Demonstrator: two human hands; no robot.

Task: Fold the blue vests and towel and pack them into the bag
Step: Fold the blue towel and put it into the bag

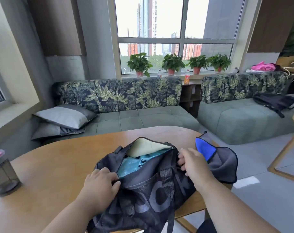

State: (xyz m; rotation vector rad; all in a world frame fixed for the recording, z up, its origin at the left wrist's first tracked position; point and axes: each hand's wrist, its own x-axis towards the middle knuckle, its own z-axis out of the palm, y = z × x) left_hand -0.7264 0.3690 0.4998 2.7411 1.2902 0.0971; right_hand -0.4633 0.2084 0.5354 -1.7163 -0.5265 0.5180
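Both hands grip the black duffel bag at lower centre on the wooden bench: left hand curls over its open rim, right hand pinches the far end. Folded blue vests and a pale towel lie inside.

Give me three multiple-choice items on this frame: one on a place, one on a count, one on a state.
1. Where does the grey and blue towel lie?
A. on the sofa
B. on the table, right of the bag
C. inside the bag

2. How many potted plants stand on the windowsill?
A. two
B. four
C. six

3. How is the bag?
A. zipped shut
B. open, with cloth inside
C. open and empty

Answers: 1 B, it lies beside the right hand; 2 B, four pots line the sill; 3 B, the left hand holds the opening apart over the teal cloth.
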